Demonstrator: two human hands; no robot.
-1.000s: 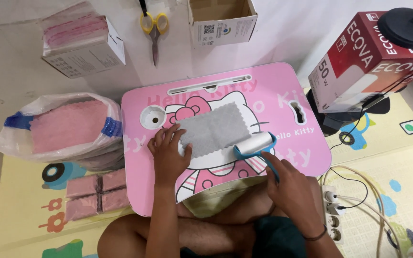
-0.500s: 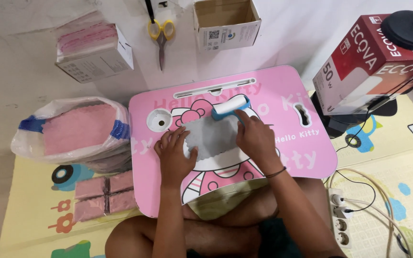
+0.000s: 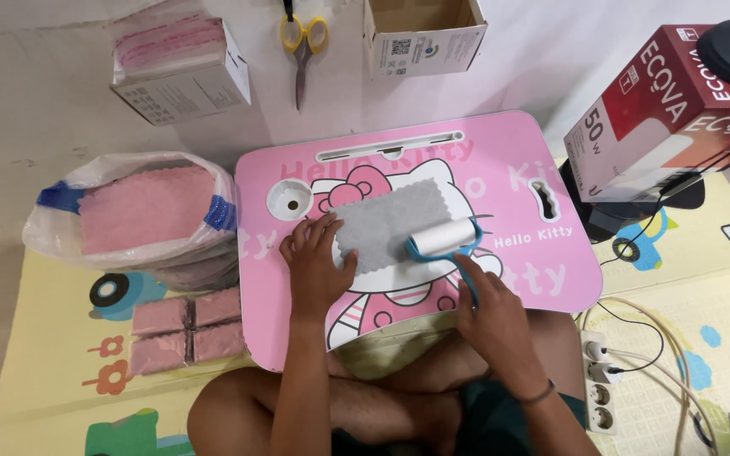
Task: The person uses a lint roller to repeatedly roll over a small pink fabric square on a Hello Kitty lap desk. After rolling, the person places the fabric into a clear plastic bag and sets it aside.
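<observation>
A grey cloth (image 3: 386, 221) with scalloped edges lies flat on a pink lap table (image 3: 542, 279). My left hand (image 3: 314, 266) presses on the cloth's left edge with fingers spread. My right hand (image 3: 496, 317) grips the blue handle of a lint roller (image 3: 443, 237), whose white roll rests on the cloth's lower right corner.
A plastic bag of pink cloths (image 3: 141, 211) sits left of the table, with packed pink cloths (image 3: 186, 328) on the mat below it. Two cardboard boxes (image 3: 181, 63) (image 3: 422, 29) and scissors (image 3: 302, 42) lie behind. A red box (image 3: 665, 114) and a power strip (image 3: 599, 388) are at right.
The roller has come back down the cloth from its far edge to the near right corner. My left hand has kept pressing the cloth's left side.
</observation>
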